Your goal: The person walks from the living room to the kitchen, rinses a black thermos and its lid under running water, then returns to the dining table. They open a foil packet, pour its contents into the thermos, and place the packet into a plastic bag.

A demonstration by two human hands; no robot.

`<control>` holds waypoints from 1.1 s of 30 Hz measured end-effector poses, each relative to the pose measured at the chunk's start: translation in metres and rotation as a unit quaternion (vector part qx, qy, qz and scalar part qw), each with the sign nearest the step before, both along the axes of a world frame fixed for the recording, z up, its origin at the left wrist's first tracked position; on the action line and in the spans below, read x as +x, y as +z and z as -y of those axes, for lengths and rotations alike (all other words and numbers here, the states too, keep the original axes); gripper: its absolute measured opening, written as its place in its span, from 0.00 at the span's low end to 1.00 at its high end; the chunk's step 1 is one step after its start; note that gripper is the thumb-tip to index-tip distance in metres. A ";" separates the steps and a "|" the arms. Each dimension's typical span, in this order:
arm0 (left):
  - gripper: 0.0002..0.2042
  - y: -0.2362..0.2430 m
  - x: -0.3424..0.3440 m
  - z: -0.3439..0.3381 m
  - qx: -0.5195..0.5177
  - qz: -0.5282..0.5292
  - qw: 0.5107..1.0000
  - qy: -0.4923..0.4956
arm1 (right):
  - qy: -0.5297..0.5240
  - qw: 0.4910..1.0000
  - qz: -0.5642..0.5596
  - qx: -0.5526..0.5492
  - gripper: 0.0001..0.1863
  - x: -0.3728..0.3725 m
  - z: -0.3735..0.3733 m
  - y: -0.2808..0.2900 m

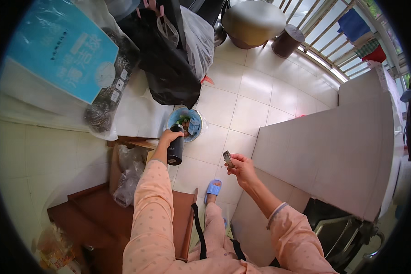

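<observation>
a dark bottle (pixel 175 153) is held in the left grip (pixel 170 136), which is wrapped around it, its far end seen against the blue bin (pixel 181 111); a small grey piece (pixel 227 158) is pinched in the right grip (pixel 243 170), well apart from the bottle. whether the bottle is open cannot be told. should its far end be tipped short of the bin, any contents could be spilled on the tiled floor (pixel 202 153); if the pinch is loosened, the piece could be dropped near the blue slipper (pixel 213 188).

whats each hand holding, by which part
Left hand: black bottle, by the end nearer the blue bin. Right hand: small metallic piece, by its lower end.
</observation>
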State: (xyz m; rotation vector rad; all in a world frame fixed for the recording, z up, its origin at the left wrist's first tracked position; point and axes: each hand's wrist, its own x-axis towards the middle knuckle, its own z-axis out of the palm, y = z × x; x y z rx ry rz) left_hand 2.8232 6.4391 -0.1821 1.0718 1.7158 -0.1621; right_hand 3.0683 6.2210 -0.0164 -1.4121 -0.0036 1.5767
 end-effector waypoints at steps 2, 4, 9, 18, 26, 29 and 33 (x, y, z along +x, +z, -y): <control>0.34 -0.009 0.005 -0.016 -0.038 -0.037 0.996 -0.065 | 0.005 1.000 -0.012 -0.004 0.07 -0.003 -0.010 -0.020; 0.35 -0.013 0.014 -0.029 -0.023 -0.114 0.981 -0.156 | 0.014 0.999 -0.029 0.001 0.07 -0.004 -0.015 -0.037; 0.30 -0.007 0.042 -0.038 0.058 -0.295 0.855 -0.422 | 0.016 0.998 -0.047 -0.024 0.06 -0.008 -0.006 -0.068; 0.20 -0.019 0.063 -0.028 0.080 -0.388 0.718 -0.572 | -0.012 0.998 -0.051 -0.038 0.06 -0.001 0.015 -0.081; 0.36 -0.009 0.035 -0.013 0.098 -0.289 0.850 -0.428 | -0.022 1.000 -0.001 -0.013 0.07 0.002 0.014 -0.051; 0.43 -0.001 0.020 0.004 0.130 -0.253 0.918 -0.277 | -0.024 0.999 0.026 -0.008 0.07 0.001 0.022 -0.030; 0.45 0.016 0.007 0.026 0.177 -0.159 0.960 -0.150 | -0.016 0.999 0.039 0.027 0.07 0.003 0.043 0.001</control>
